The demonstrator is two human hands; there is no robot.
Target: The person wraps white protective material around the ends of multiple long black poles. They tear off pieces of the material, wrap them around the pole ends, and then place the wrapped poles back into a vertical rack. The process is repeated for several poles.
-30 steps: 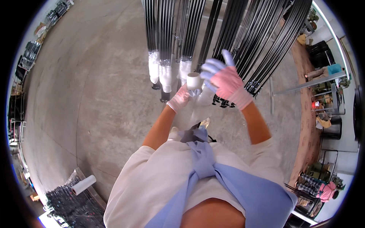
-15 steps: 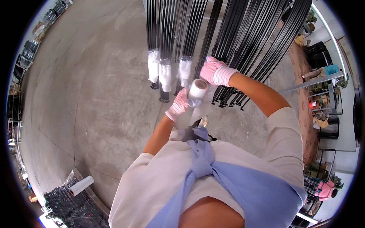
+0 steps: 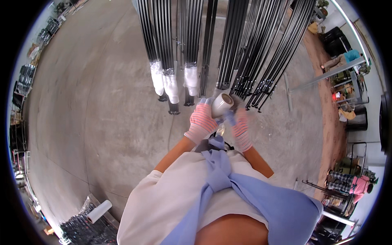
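Both my hands wear pink-and-white striped gloves with blue-grey fingertips. My left hand (image 3: pixel 202 121) is closed around the left side of a roll of clear plastic film (image 3: pixel 222 105), held tilted before my chest. At the roll's right side is my right hand (image 3: pixel 241 131), its fingers smeared by motion. Just beyond the hands stands a bundle of black metal rods (image 3: pixel 232 45), with clear film around its near end. To the left, several rod bundles have their ends wrapped in white film (image 3: pixel 170 87). Loose rods (image 3: pixel 281 53) with small end fittings lean on the right.
A second film roll (image 3: pixel 99 211) lies on a dark wrapped stack (image 3: pixel 87 228) at the lower left. A metal beam (image 3: pixel 326 75) juts in from the right. Two other people work along the right side, one in a pink top (image 3: pixel 360 188). Concrete floor (image 3: pixel 114 122) spreads to the left.
My right hand has come down and toward me from the rods to the roll's right side. My left hand and the roll have shifted right. The rods sit slightly further left in view.
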